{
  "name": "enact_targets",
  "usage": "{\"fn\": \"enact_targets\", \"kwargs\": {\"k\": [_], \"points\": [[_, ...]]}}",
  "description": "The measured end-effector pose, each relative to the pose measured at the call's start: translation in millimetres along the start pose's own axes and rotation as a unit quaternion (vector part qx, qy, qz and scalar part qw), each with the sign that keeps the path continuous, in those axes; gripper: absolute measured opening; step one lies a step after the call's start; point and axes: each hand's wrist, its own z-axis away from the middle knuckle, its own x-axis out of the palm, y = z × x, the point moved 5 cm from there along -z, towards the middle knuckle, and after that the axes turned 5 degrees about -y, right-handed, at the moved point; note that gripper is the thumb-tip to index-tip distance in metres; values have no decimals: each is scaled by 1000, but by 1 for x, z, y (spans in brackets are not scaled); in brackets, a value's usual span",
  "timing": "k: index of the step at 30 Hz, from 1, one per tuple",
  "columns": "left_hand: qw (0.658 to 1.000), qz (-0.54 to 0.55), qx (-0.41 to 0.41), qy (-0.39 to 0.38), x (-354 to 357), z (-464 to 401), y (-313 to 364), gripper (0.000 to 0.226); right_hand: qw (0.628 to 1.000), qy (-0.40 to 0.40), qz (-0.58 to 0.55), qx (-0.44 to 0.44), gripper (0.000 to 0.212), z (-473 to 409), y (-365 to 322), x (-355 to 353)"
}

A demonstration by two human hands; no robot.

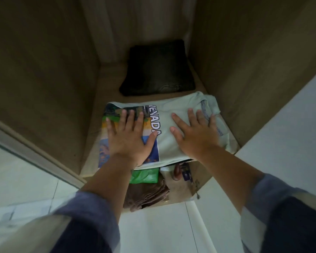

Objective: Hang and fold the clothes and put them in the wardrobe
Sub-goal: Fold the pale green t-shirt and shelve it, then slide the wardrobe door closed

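Observation:
A folded pale green T-shirt (pixel 173 114) with a colourful print and the letters "EVADA" lies on a wooden wardrobe shelf (pixel 106 83). My left hand (pixel 130 136) lies flat on the printed half, fingers straight and spread. My right hand (pixel 194 132) presses flat on the plain half near the collar. Behind the shirt, at the back of the shelf, sits a folded black garment (pixel 157 68).
Brown wardrobe walls (pixel 44 70) close in on both sides. Below the shelf's front edge I see a green item (pixel 146 176), a folded brown cloth (pixel 146 196) and small objects (pixel 182 172). White door panels (pixel 281 143) stand at right and left.

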Motion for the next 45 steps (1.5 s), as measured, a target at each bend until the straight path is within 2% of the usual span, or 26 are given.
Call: {"fn": "enact_targets", "kwargs": {"k": [4,7,12,19,28,36,41,45], "points": [[1000,-11,-4,27,-36,61,3,73,998,55,0,-38,71,60,-12,-22],[999,-17,-21,41,-69,122,2,73,998,55,-3,-41,62,116,-10,-45],[993,21,-51,101,-136,249,8,73,996,73,-15,-52,59,235,-11,-97],[987,38,-84,131,-227,399,15,72,993,82,-34,-83,54,388,-19,-174],[977,29,-79,195,-290,483,22,72,990,118,-32,-68,53,478,-5,-224],[970,4,-96,225,-317,534,71,73,982,159,-24,-100,53,531,30,-248],[958,7,-123,261,-340,549,134,77,959,237,-10,-153,53,550,82,-291],[946,19,-133,296,-371,551,207,84,896,398,45,-192,52,576,146,-347]]}}
